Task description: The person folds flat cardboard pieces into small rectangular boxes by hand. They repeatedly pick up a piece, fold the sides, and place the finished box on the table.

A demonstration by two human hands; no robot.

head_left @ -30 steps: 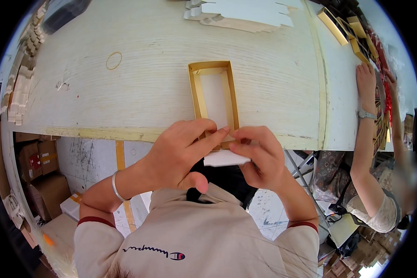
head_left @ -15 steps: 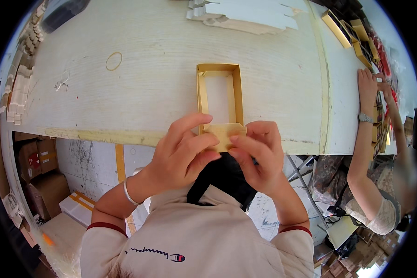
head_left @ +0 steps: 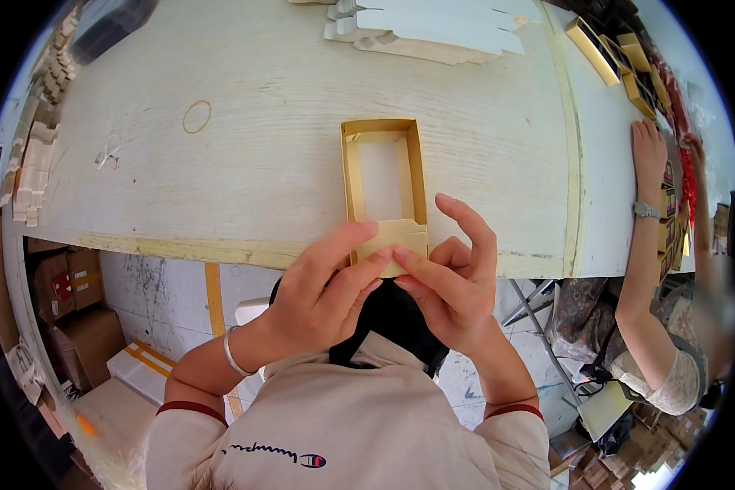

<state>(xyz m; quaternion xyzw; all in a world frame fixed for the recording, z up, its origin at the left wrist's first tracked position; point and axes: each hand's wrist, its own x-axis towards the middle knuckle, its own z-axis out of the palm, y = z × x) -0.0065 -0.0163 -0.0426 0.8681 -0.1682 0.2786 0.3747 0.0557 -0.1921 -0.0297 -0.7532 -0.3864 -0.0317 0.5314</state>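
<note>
A gold cardboard box [head_left: 420, 171], long and open on top with a white inside bottom, lies at the table's near edge. Its near end flap [head_left: 406, 238] stands unfolded toward me. My left hand [head_left: 327, 273] pinches the flap's left part, with the index finger over the box's near left corner. Against the flap's right part press the thumb and a finger of my right hand [head_left: 457, 278], while its index finger is raised off the card. Both thumbs nearly meet at the flap's middle. The fingers behind the flap are partly hidden.
Stacked white flat cartons [head_left: 425, 28] lie at the far side. A rubber band [head_left: 197, 117] rests on the left of the tabletop [head_left: 261, 147]. At the right, a co-worker's arm [head_left: 647, 188] reaches over gold boxes [head_left: 594, 51]. Brown cartons [head_left: 82, 273] are under the table.
The box has come slightly nearer and to the left with my hands. My right index finger has lifted away from the flap, and my thumbs have moved closer together.
</note>
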